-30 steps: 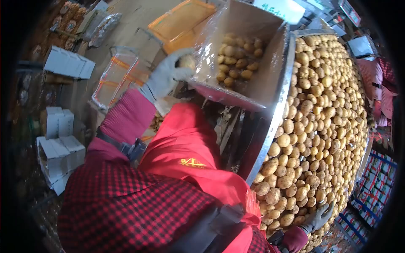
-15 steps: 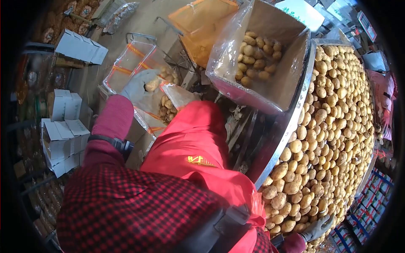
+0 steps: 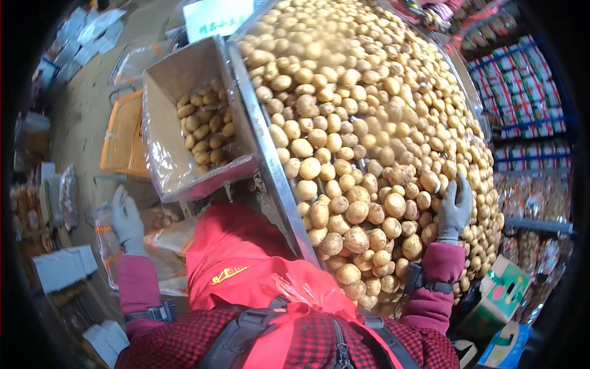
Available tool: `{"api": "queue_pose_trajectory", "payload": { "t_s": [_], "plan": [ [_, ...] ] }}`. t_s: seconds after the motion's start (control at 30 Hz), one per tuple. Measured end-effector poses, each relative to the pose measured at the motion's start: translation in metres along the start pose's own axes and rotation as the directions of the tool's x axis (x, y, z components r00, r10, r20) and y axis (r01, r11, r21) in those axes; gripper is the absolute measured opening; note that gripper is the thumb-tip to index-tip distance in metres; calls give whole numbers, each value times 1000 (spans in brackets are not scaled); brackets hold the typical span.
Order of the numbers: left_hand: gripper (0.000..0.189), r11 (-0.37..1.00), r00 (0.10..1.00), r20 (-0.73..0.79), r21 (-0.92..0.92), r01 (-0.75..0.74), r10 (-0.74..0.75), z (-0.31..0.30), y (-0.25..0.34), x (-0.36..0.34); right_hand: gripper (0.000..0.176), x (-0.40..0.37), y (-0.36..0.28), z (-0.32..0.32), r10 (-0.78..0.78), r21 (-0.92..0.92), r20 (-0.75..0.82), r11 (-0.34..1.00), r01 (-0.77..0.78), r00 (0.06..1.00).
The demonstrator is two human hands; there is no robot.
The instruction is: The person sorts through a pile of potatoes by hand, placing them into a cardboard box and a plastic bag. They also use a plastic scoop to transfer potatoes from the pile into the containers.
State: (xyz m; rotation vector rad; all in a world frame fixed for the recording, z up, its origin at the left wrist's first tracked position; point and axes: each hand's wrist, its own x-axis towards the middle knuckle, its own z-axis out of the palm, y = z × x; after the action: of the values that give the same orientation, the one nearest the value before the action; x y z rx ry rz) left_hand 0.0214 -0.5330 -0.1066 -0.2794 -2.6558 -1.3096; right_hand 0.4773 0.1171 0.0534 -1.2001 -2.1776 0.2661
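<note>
Left hand (image 3: pixel 128 218) has let go of its potato as your view swings over the pile

Your left hand held a potato over the clear bag half a second ago; now it is at the left of the frame, gloved, fingers straight and close together, the potato gone from it. Orange-trimmed clear bag (image 3: pixel 165 255) lies just below and beside that hand, with some potatoes (image 3: pixel 165 216) showing hazily through the plastic.

Your right hand (image 3: pixel 456 209) has shifted from the bottom edge of the frame to right of centre. It rests on the potato pile (image 3: pixel 369 147), fingers apart; you cannot tell from this view whether one is gripped beneath it. That pile now fills the centre and upper right.

Between your left hand and the pile stand your knee under the red apron (image 3: pixel 243 246), the plastic-lined box (image 3: pixel 163 126) left of centre, partly filled with potatoes, and the metal edge (image 3: pixel 276 169) running diagonally down beside it. Left of the box you have an orange bag (image 3: pixel 125 132); above it, a white sign (image 3: pixel 216 18).

Elsewhere, white cartons (image 3: pixel 64 267) sit at lower left, a green carton (image 3: pixel 507 286) and a blue one at lower right, and stacked red-and-white packs (image 3: pixel 519 89) at upper right. Another person's sleeve (image 3: pixel 441 8) shows at the top right, past the pile.
</note>
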Motion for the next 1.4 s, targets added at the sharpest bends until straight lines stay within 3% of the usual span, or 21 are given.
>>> {"api": "queue_pose_trajectory", "payload": {
  "t_s": [0.07, 0.1, 0.13, 0.2, 0.27, 0.33, 0.37, 0.43, 0.47, 0.57, 0.73, 0.9, 0.97, 1.03, 1.07, 1.1, 1.17, 1.2, 1.3, 1.37, 1.4],
  "plan": [
    [40, 989, 988, 67, 52, -140, 137, 52, 84, 21, 38, 0, 2, 0, -27, -2, -23, 1000, 27, 999],
    [42, 948, 939, 132, -9, -319, 318, 82, 114, 30, 37, 0, 0, 0, -10, -27, -30, 1000, 9, 1000],
    [45, 929, 901, 229, -119, -350, 369, 113, 143, 34, 37, 0, 0, 1, -9, -12, -44, 1000, 8, 999],
    [49, 812, 723, 397, -113, -573, 565, 158, 242, 29, 36, -2, -3, 0, 3, -16, -66, 1000, -4, 998],
    [65, 650, 535, 421, -200, -733, 732, 208, 288, 34, 36, -2, -8, -2, 18, -23, -76, 1000, -19, 997],
    [80, 587, 434, 537, -145, -797, 723, 253, 327, 30, 36, -2, -16, -5, 24, -28, -72, 999, -26, 997],
    [79, 611, 404, 640, -131, -781, 653, 279, 338, 27, 36, -1, -18, -7, 42, -29, -93, 999, -45, 995],
    [75, 584, 396, 629, -116, -803, 669, 333, 344, 23, 35, 0, -22, -9, 1, -74, -86, 997, -7, 996],
    [70, 617, 457, 648, -25, -786, 609, 348, 350, 23, 35, 1, -27, -11, 44, -34, -80, 998, -47, 996],
    [64, 612, 519, 611, 71, -788, 597, 365, 362, 28, 35, 0, -22, -8, 48, -39, -105, 998, -52, 993],
    [58, 465, 457, 579, 148, -873, 675, 383, 361, 42, 36, 2, -27, -11, 35, -51, -113, 998, -41, 993],
    [46, 267, 239, 360, -27, -963, 902, 420, 403, 47, 36, 4, -29, -11, 50, -37, -120, 998, -55, 991],
    [48, 157, 114, 342, -100, -983, 933, 446, 419, 51, 36, 4, -28, -12, 40, -48, -124, 998, -47, 991],
    [51, 100, 42, 456, -104, -990, 889, 453, 450, 48, 36, 2, -26, -11, 11, -60, -115, 998, -18, 993],
    [54, 87, 56, 502, -39, -995, 863, 460, 465, 51, 36, 3, -25, -11, 8, -39, -120, 999, -12, 993],
    [52, 132, 114, 412, -15, -991, 904, 473, 469, 54, 37, 3, -24, -12, 9, -23, -130, 1000, -12, 991],
    [51, 136, 102, 328, -82, -987, 939, 494, 484, 62, 37, 4, -23, -12, 34, 5, -142, 999, -34, 989],
    [50, 85, 32, 266, -193, -978, 963, 493, 503, 55, 37, 5, -23, -13, 34, -6, -138, 999, -35, 990],
    [47, -32, -216, 309, -507, -861, 926, 505, 554, 20, 36, 6, -26, -13, 51, -24, -136, 998, -55, 989],
    [49, 100, -308, 533, -604, -791, 788, 533, 579, -9, 36, 7, -25, -14, 55, -6, -126, 998, -56, 991],
    [50, 137, -339, 550, -650, -747, 763, 557, 585, -22, 36, 7, -26, -14, 70, 13, -136, 998, -69, 988]
  ]
}}
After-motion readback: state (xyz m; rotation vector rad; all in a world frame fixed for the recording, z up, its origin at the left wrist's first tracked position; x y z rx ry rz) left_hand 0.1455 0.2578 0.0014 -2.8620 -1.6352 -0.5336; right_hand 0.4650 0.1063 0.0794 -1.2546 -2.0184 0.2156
